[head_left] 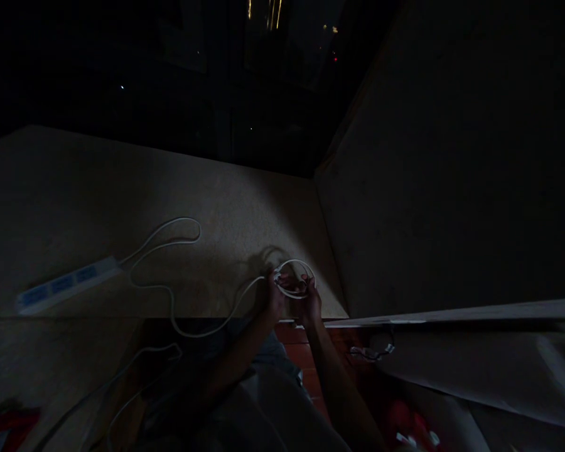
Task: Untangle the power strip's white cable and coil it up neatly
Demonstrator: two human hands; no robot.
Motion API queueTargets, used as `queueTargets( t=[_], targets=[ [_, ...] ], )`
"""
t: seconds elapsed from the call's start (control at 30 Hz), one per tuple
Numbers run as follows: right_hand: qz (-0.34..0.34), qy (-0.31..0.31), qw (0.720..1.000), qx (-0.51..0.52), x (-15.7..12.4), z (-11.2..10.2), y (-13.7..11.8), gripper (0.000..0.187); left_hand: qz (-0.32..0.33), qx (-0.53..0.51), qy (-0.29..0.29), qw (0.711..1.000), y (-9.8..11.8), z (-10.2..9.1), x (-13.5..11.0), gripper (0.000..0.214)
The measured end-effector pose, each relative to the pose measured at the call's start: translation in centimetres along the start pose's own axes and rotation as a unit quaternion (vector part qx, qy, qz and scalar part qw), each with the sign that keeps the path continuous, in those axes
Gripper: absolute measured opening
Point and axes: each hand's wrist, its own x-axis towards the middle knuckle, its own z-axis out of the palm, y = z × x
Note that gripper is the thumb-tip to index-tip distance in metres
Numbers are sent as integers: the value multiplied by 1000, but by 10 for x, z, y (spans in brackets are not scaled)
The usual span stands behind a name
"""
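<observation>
Between my two hands is a white power cord (297,260), wound into a small loop above the front edge of the ledge. My left hand (275,298) is closed on the left side of the loop, where the cord bunches. On the loop's right side, my right hand (312,302) grips the cord with bent fingers. From my left hand the cord sags over the edge and bends back across the ledge to a white power strip (70,284) with blue socket panels, lying at the left. Dim light hides the finer finger detail.
The pale ledge (230,207) meets a dark window at the back and a dark wall panel (433,207) at the right. Another thin cable (122,369) hangs at the lower left. A red item (14,424) lies bottom left; reddish flooring (294,342) shows below.
</observation>
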Motion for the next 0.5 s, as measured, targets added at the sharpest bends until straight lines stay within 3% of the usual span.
queueTargets(
  t=[0.17, 0.23, 0.33, 0.4, 0.5],
  targets=[
    [-21, -11, 999, 36, 4, 3, -21, 38, 10, 36, 41, 998, 4, -11, -14, 14],
    [-27, -29, 998, 46, 5, 5, -31, 36, 1, 54, 37, 998, 9, -23, -24, 13],
    [-47, -42, 996, 63, 6, 10, -46, 29, 9, 174, -8, 985, 22, -40, -48, 12],
    [-58, -42, 995, 73, 6, 15, -57, 25, 98, 234, -37, 967, 34, -45, -66, 23],
    [-64, -51, 994, 76, 7, 22, -70, 24, 282, 269, 0, 921, 53, -41, -84, 35]
  ],
)
